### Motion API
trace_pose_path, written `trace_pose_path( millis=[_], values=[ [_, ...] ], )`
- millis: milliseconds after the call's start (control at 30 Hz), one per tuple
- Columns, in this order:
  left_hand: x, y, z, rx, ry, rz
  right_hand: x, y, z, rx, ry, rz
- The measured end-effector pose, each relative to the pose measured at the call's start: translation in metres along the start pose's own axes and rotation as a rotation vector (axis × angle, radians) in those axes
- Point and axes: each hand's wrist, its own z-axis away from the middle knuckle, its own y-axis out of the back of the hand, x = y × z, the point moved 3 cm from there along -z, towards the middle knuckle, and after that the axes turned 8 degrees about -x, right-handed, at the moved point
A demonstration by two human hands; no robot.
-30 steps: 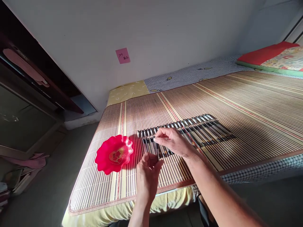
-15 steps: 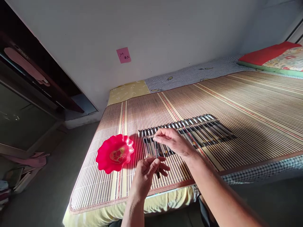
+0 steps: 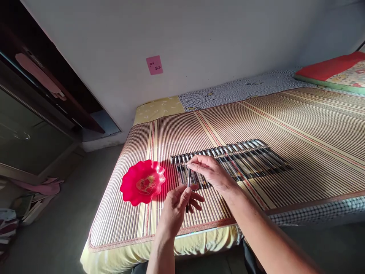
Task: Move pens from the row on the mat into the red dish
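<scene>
Between my two hands is a slim black pen (image 3: 189, 179), nearly upright and leaning slightly. My left hand (image 3: 179, 199) pinches its lower part between thumb and forefinger, the other fingers spread behind it. The thumb and fingers of my right hand (image 3: 209, 171) close on its top end. Behind and to the right of my hands, a long row of black-capped pens (image 3: 248, 158) lies side by side on the bamboo mat (image 3: 176, 133); my right hand covers some of them. Left of my hands sits a red plate (image 3: 129, 186) with a wavy rim and a gold heart design.
The mat covers a bed with a yellow sheet (image 3: 211, 243) along its front edge. A red and floral folded bedding piece (image 3: 327, 70) lies at the far right. On the wall hangs a pink note (image 3: 154, 65). A dark cabinet with a glass door (image 3: 28, 133) stands left.
The view has shifted a little, so the scene sits slightly further right. Both hands keep hold of the pen, which has tilted slightly.
</scene>
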Motion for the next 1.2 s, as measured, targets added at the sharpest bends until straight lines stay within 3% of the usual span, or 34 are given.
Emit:
trace_pose_path(
  millis=[133,300,400,467,567,633,700,933,1200],
  values=[
    [0.003,0.006,0.002,-0.118,0.034,0.112,0.0,-0.002,0.002,-0.027,0.0,-0.028],
    [-0.001,0.012,0.001,-0.037,0.07,0.085,0.005,-0.009,0.0,-0.063,0.039,-0.015],
    [0.002,0.031,0.003,0.09,0.023,0.092,0.006,-0.01,-0.015,-0.161,0.068,0.03],
    [0.005,0.051,0.007,0.249,-0.061,0.107,0.006,-0.009,-0.034,-0.165,0.05,0.2],
    [0.007,0.08,0.014,0.452,-0.168,0.148,0.006,-0.014,-0.07,-0.136,-0.08,0.733],
    [0.005,0.091,0.017,0.509,-0.189,0.191,0.01,-0.024,-0.093,-0.222,-0.195,1.024],
    [0.002,0.096,0.019,0.523,-0.189,0.226,0.016,-0.037,-0.112,-0.305,-0.271,1.149],
    [0.002,0.095,0.02,0.53,-0.181,0.221,0.043,-0.062,-0.135,-0.353,-0.253,1.214],
    [0.005,0.091,0.018,0.529,-0.187,0.235,0.056,-0.075,-0.143,-0.262,-0.206,1.144]
  ],
)
